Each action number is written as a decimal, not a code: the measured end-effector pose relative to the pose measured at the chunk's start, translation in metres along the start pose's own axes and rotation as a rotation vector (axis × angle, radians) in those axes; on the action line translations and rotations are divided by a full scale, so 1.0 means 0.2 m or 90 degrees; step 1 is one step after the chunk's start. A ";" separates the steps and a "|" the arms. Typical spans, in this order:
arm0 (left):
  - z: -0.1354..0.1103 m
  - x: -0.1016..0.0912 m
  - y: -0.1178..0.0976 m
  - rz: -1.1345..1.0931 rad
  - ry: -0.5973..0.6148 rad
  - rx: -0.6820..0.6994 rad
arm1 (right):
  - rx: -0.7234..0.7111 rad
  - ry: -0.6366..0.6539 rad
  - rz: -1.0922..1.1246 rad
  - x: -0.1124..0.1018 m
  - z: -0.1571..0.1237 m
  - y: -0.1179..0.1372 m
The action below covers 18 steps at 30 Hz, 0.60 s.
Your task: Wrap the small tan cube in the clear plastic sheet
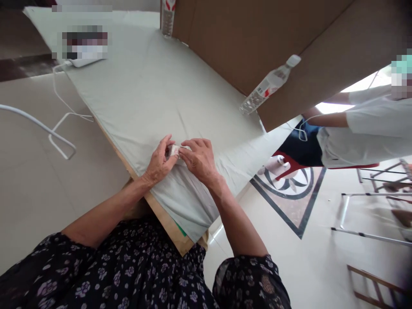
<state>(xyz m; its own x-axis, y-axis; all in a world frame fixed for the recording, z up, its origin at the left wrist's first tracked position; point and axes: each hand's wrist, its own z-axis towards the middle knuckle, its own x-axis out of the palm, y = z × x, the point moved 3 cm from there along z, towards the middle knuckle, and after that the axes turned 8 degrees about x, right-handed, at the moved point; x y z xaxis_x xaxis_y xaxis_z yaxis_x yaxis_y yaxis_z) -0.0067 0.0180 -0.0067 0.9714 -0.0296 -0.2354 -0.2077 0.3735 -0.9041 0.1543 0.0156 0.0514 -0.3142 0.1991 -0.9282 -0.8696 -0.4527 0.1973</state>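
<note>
Near the front corner of the cloth-covered table [138, 86], both of my hands are closed around a small whitish item [174, 151] with faint reddish print, perhaps a little box or packet; its exact kind is too small to tell. My left hand [159, 161] grips it from the left, thumb in front and fingers behind. From the other side my right hand [199, 161] pinches it between thumb and forefinger, the other fingers bent over the cloth. The fingers cover much of the item.
A large brown cardboard panel [238, 43] stands across the table's far right side. One clear plastic bottle [268, 86] is in front of it, another bottle [167, 19] at its left end. A white device [88, 60] with a cable lies far left. Beyond the panel sits a person in white [370, 128].
</note>
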 end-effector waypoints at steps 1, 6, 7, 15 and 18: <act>0.00 0.00 0.00 0.001 0.000 0.002 | -0.010 -0.001 -0.013 0.00 0.00 0.01; 0.00 0.01 0.03 0.008 -0.001 0.007 | 0.004 -0.009 0.000 0.02 0.03 -0.01; 0.00 0.02 0.03 0.014 -0.004 0.017 | 0.017 -0.012 0.008 0.02 0.04 -0.02; 0.02 0.02 0.03 0.106 0.028 0.088 | 0.083 -0.026 0.026 -0.04 0.16 -0.07; 0.02 0.03 0.02 0.074 0.055 0.083 | 0.098 -0.032 0.021 -0.09 0.23 -0.10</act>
<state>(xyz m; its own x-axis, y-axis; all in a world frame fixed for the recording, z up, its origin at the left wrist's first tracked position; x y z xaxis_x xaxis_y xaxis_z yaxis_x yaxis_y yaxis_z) -0.0015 0.0228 -0.0094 0.9272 -0.0564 -0.3702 -0.2958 0.4962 -0.8163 0.1590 0.0603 0.0780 -0.3581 0.2309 -0.9047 -0.9056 -0.3215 0.2765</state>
